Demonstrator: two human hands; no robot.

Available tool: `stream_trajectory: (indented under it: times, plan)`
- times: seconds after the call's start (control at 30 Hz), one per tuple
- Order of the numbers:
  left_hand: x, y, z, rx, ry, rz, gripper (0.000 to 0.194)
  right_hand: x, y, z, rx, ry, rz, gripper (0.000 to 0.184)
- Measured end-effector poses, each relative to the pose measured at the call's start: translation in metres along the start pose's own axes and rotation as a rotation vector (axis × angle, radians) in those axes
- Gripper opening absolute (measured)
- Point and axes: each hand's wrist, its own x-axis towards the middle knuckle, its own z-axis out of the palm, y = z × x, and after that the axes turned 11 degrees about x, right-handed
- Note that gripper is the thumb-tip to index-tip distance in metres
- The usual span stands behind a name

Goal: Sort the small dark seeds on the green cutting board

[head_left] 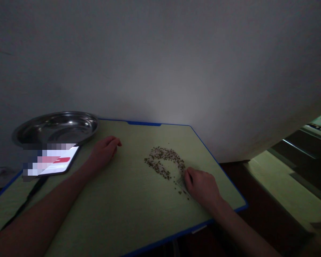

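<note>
A loose spread of small dark grains mixed with white ones (pixel 164 154) lies in a curved band on the pale table (pixel 128 207). My right hand (pixel 202 187) is closed at the band's right end, resting by the tabletop. A thin see-through flat piece (pixel 180 182) shows at its fingers; its exact kind I cannot make out. A few stray dark grains (pixel 180 192) lie near it. My left hand (pixel 105 151) rests on the table left of the grains, fingers curled in, with nothing visible in them.
A wide steel basin (pixel 57 128) stands at the back left. In front of it a lit phone (pixel 62 162), partly blurred out, lies with a dark cable (pixel 29 200). Behind the blue-edged table rises a grey wall (pixel 160 64). Another pale surface (pixel 280 185) is at the right.
</note>
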Motion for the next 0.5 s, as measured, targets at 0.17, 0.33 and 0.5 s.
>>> stream_trajectory:
  times: [0.17,0.33,0.5]
  plan:
    - [-0.0018,0.0036,-0.0011,0.000,0.019,0.000,0.026,-0.0007,-0.0040,0.0013,0.030,0.009,-0.017,0.034]
    - [-0.0040,0.0067,-0.0013,-0.029,0.005,-0.027,0.025,-0.0014,-0.0041,-0.0004,0.055,0.026,-0.030,0.034]
    - [-0.0036,0.0051,-0.0017,-0.011,0.013,-0.031,0.026,-0.0038,-0.0013,-0.0013,0.076,0.037,-0.060,0.034]
